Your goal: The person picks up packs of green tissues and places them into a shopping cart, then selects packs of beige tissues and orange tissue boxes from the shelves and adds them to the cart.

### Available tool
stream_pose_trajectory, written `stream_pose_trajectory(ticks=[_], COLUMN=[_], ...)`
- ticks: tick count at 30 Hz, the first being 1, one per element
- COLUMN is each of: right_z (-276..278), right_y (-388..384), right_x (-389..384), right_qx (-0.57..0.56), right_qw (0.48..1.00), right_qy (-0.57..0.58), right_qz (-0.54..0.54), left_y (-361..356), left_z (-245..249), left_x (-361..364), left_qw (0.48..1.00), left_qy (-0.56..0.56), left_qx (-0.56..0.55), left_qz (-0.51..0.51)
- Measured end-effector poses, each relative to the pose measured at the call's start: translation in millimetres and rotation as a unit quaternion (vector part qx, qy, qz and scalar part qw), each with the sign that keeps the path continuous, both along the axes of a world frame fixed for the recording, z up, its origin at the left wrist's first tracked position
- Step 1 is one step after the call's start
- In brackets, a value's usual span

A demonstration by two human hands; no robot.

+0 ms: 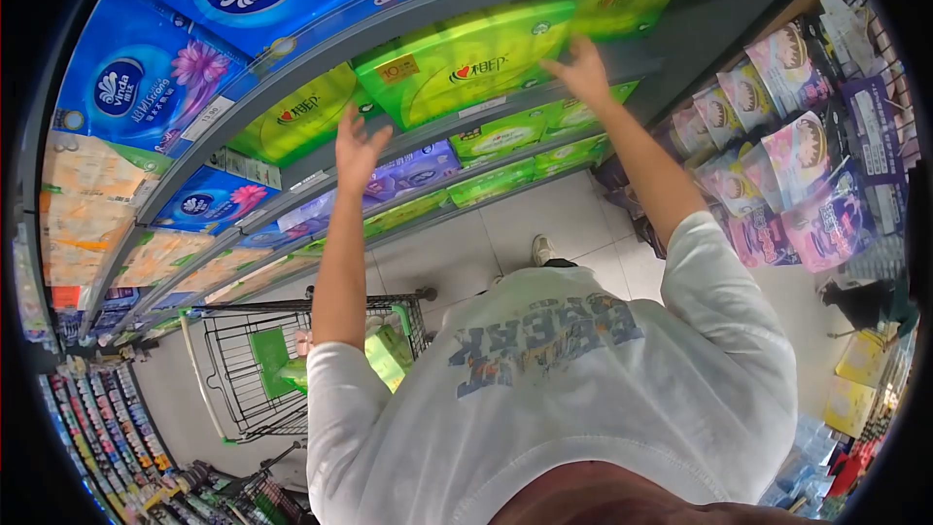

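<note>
A large green pack of tissues (466,66) with a red heart logo and an orange "10" label sits on the shelf in front of me. My left hand (364,144) is at its lower left corner, fingers spread and curved. At the pack's right end, my right hand (581,73) has its fingertips by the edge, thumb held apart. Both hands are open, one on each side of the pack. Another green pack (303,117) stands to the left, and a further green tissue pack (619,12) lies beyond my right hand.
Blue Vinda tissue packs (146,78) fill the shelf at left. Lower shelves hold purple packs (413,167) and smaller green packs (501,136). A wire shopping cart (255,331) with green items stands on the tiled floor at my left. Pink hanging packages (797,160) line the right side.
</note>
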State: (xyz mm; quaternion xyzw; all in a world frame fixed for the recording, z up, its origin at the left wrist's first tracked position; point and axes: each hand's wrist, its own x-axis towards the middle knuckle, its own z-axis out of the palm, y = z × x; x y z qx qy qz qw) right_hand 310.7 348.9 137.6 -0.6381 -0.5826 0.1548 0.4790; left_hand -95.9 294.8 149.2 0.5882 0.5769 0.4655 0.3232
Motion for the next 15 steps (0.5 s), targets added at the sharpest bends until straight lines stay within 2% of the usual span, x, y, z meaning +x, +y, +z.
stream_pose_trajectory(ticks=[1, 3, 4, 6, 10, 12, 15], right_z=[8.6, 23.0, 20.2, 20.8, 23.0, 24.7, 25.9], right_y=[10.8, 28.6, 34.1, 50.7, 58.5, 57.6, 50.6], right_x=[3.9, 12.1, 16.9, 21.3, 18.2, 17.7, 16.1], right_qx=[-0.001, -0.094, -0.092, -0.17, -0.225, -0.224, -0.215], right_qw=[1.0, 0.986, 0.985, 0.951, 0.93, 0.924, 0.929], right_qy=[0.002, 0.074, 0.074, 0.137, 0.146, 0.159, 0.156], right_qz=[0.004, 0.116, 0.122, 0.217, 0.251, 0.265, 0.256], left_y=[12.2, 34.6, 43.5, 59.1, 63.6, 62.6, 63.3], left_z=[6.6, 17.5, 19.4, 24.4, 28.2, 36.9, 31.0], left_x=[5.5, 15.5, 20.5, 28.7, 38.0, 43.0, 47.5], left_qw=[1.0, 0.999, 0.999, 0.993, 0.994, 0.984, 0.981], left_qy=[0.002, -0.033, -0.033, -0.025, 0.009, -0.009, -0.027], left_qx=[-0.001, -0.037, -0.034, -0.103, -0.094, -0.178, -0.187], left_qz=[0.004, -0.016, -0.01, -0.046, -0.054, -0.004, 0.045])
